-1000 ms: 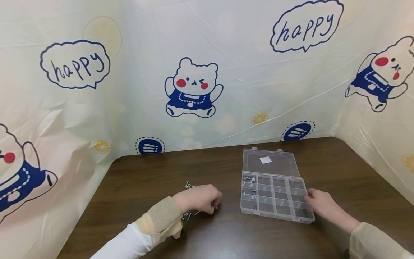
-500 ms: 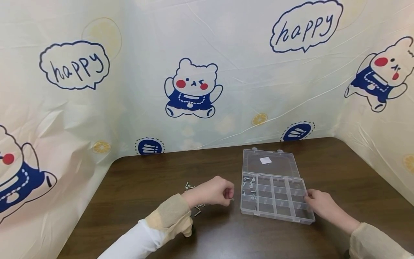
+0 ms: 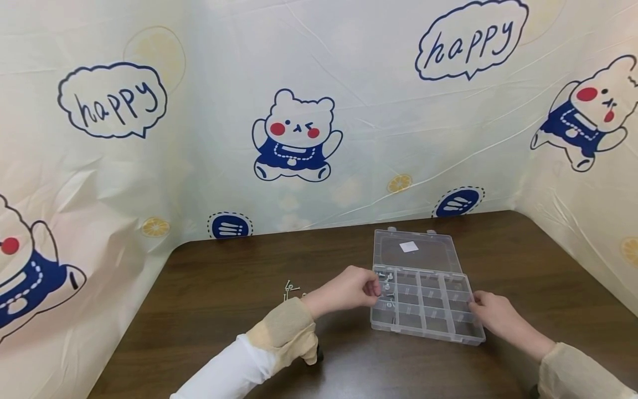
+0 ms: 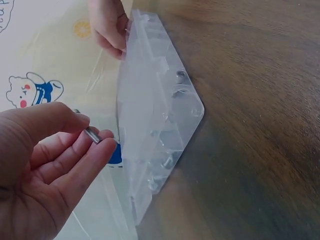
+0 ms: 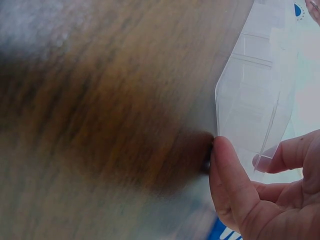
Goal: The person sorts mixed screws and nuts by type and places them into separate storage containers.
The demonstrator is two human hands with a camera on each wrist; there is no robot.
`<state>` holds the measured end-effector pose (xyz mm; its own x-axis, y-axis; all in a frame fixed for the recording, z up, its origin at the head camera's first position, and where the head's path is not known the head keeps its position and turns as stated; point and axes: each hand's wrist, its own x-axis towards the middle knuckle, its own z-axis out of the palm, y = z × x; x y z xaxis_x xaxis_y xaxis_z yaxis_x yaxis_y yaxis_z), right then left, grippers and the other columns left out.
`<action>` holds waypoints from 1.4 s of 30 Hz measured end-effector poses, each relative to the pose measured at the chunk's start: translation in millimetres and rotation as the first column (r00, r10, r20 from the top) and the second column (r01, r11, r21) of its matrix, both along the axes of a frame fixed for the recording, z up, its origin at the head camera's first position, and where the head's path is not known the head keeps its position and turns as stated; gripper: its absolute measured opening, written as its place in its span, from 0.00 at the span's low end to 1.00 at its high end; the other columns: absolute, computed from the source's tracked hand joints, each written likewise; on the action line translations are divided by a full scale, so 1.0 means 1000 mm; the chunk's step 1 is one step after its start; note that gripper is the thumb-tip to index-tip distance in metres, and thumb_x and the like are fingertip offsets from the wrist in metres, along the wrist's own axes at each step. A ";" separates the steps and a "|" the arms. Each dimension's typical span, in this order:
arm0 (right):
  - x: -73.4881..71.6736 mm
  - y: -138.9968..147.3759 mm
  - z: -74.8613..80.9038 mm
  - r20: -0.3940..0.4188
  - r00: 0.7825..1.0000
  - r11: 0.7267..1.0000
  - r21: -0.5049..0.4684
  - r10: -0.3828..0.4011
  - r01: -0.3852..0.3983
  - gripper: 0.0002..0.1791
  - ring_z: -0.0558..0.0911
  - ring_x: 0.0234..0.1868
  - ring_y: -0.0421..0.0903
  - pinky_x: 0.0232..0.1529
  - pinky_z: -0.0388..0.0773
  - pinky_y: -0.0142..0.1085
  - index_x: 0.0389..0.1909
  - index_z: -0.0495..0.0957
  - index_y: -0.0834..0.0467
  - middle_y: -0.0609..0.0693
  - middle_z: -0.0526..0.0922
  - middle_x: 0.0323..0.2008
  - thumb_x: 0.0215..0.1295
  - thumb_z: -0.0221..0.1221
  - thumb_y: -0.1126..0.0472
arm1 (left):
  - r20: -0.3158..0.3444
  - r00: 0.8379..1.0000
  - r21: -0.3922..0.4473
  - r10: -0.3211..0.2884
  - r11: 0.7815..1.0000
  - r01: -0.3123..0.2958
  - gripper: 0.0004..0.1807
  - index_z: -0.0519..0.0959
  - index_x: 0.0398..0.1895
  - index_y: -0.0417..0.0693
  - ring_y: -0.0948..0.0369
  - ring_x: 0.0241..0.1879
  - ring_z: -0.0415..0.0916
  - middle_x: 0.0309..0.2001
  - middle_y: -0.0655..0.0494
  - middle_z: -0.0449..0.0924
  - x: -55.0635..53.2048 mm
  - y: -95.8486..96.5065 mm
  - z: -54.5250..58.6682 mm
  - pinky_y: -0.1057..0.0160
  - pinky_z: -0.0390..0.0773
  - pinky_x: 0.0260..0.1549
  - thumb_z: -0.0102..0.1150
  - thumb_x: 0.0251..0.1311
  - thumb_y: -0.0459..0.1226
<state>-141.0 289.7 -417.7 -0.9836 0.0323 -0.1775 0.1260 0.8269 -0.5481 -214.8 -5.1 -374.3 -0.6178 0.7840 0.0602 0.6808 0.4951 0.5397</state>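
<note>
A clear plastic compartment box [image 3: 432, 333] lies on the table with its lid [image 3: 428, 252] folded back. Metal screws sit in its left column of compartments. My left hand [image 3: 349, 289] is over the box's left edge, and in the left wrist view a small metal screw [image 4: 93, 134] is pinched between thumb and fingers. At the opposite side, my right hand [image 3: 500, 315] grips the box's right wall; the right wrist view has the thumb [image 5: 265, 161] over the inner side and the fingers [image 5: 231, 170] along the outer side.
Several loose screws [image 3: 289, 288] lie on the brown table [image 3: 239, 266] to the left, partly hidden behind my left forearm. A small white label [image 3: 409, 246] is on the lid. A printed curtain [image 3: 369, 138] hangs along the table's back and sides.
My left hand has moved right from the loose screws to the box's left edge, carrying the small screw. My right hand stays in place on the box.
</note>
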 end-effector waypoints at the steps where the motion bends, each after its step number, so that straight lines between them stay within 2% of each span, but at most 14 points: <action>1: 0.000 0.000 0.000 0.001 1.000 1.000 0.000 0.001 -0.001 0.22 0.81 0.31 0.51 0.33 0.77 0.44 0.45 0.65 0.83 0.74 0.75 0.38 0.61 0.44 0.65 | 0.006 1.000 0.010 0.005 1.000 -0.005 0.03 0.77 0.23 0.44 0.72 0.24 0.71 0.22 0.61 0.76 0.000 0.001 -0.001 0.78 0.70 0.27 0.60 0.47 0.30; 12: 0.002 0.001 0.000 0.011 1.000 1.000 -0.005 0.004 -0.004 0.23 0.81 0.32 0.51 0.34 0.77 0.45 0.46 0.64 0.84 0.75 0.74 0.40 0.60 0.43 0.65 | 0.068 0.997 0.048 0.023 0.999 -0.027 0.03 0.77 0.25 0.43 0.72 0.25 0.72 0.24 0.58 0.78 0.002 0.010 -0.010 0.78 0.70 0.29 0.60 0.49 0.29; 17: 0.001 0.001 0.000 0.007 1.000 1.000 -0.010 0.010 -0.010 0.23 0.81 0.33 0.53 0.34 0.77 0.45 0.46 0.64 0.84 0.76 0.73 0.41 0.60 0.43 0.64 | 0.065 0.998 0.030 -0.006 1.000 0.004 0.02 0.77 0.26 0.43 0.72 0.26 0.72 0.25 0.59 0.78 0.002 0.011 -0.008 0.78 0.70 0.29 0.60 0.50 0.30; 22: 0.000 0.001 0.002 0.001 1.000 1.000 -0.002 0.007 -0.007 0.23 0.80 0.35 0.54 0.35 0.77 0.46 0.46 0.64 0.83 0.76 0.73 0.41 0.61 0.44 0.65 | 0.032 0.999 0.008 -0.037 0.999 0.037 0.02 0.77 0.26 0.45 0.72 0.26 0.71 0.24 0.60 0.77 -0.001 0.006 -0.004 0.78 0.70 0.29 0.60 0.50 0.30; 27: -0.001 0.000 0.003 0.001 1.000 1.000 -0.011 0.010 -0.010 0.22 0.80 0.34 0.53 0.34 0.77 0.45 0.46 0.64 0.83 0.76 0.73 0.41 0.61 0.44 0.65 | 0.039 0.999 0.002 -0.020 1.000 0.020 0.02 0.78 0.26 0.46 0.71 0.26 0.71 0.24 0.61 0.77 -0.005 -0.006 0.002 0.77 0.70 0.29 0.60 0.50 0.31; 31: -0.001 0.000 0.003 -0.009 1.000 1.000 -0.002 0.016 -0.016 0.21 0.81 0.31 0.51 0.34 0.77 0.45 0.45 0.65 0.82 0.74 0.75 0.38 0.60 0.44 0.65 | 0.059 0.998 0.035 0.018 0.999 -0.020 0.01 0.78 0.26 0.44 0.70 0.26 0.72 0.24 0.60 0.77 -0.011 -0.020 0.005 0.74 0.71 0.30 0.60 0.50 0.31; 36: -0.001 0.000 0.003 0.003 1.000 1.000 -0.012 0.011 -0.011 0.22 0.81 0.32 0.51 0.34 0.77 0.44 0.45 0.64 0.83 0.75 0.74 0.40 0.61 0.44 0.65 | 0.058 0.996 0.074 0.061 0.995 -0.065 0.02 0.79 0.27 0.42 0.69 0.26 0.73 0.24 0.60 0.78 -0.020 -0.041 0.006 0.72 0.72 0.31 0.60 0.49 0.31; 42: -0.001 0.001 0.002 0.012 1.000 1.000 -0.011 0.012 -0.012 0.22 0.81 0.32 0.51 0.34 0.77 0.45 0.46 0.64 0.83 0.76 0.73 0.40 0.61 0.44 0.65 | 0.057 0.990 0.051 0.131 0.990 -0.134 0.02 0.78 0.27 0.46 0.69 0.27 0.73 0.24 0.61 0.77 -0.029 -0.065 0.007 0.71 0.72 0.30 0.61 0.49 0.31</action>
